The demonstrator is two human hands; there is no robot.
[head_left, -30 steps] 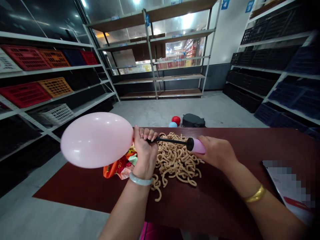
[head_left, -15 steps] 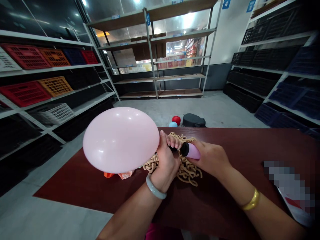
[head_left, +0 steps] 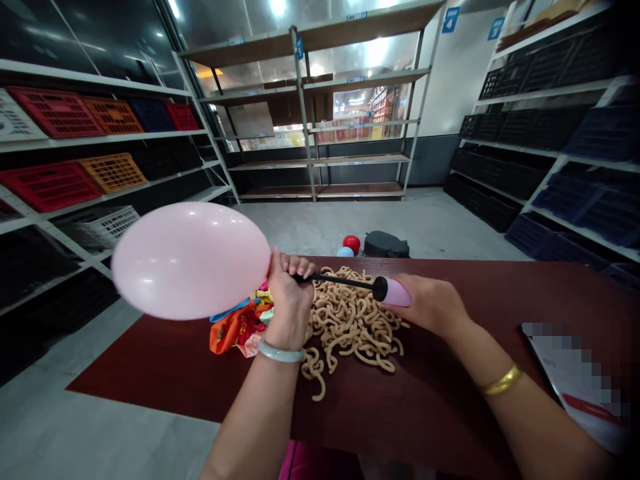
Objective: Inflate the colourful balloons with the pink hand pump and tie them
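Note:
A large pink balloon (head_left: 193, 260), inflated, hangs over the table's left part. Its neck end meets my left hand (head_left: 289, 293), which is closed round the black end of a balloon pump at the neck; the neck itself is hidden by my fingers. From there the balloon pump's thin black rod (head_left: 343, 281) runs bare to a black collar and a pink-lilac barrel (head_left: 397, 293). Closed round that barrel is my right hand (head_left: 433, 303). Under the rod lies a heap of tan, curly, cord-like pieces (head_left: 355, 327). Left of it are colourful crumpled pieces (head_left: 240, 327), partly covered by the balloon.
The dark red table (head_left: 450, 400) carries a flat, blurred, grey-white item (head_left: 575, 380) at right. Beyond its far edge are a red ball (head_left: 351, 244), a pale blue ball (head_left: 345, 252) and a dark bag-like object (head_left: 386, 245). Shelves with crates (head_left: 55, 110) stand around.
My left hand and the balloon have moved left, away from my right hand. The pump is drawn out, and its black rod now shows. More of the tan heap and colourful pieces is visible.

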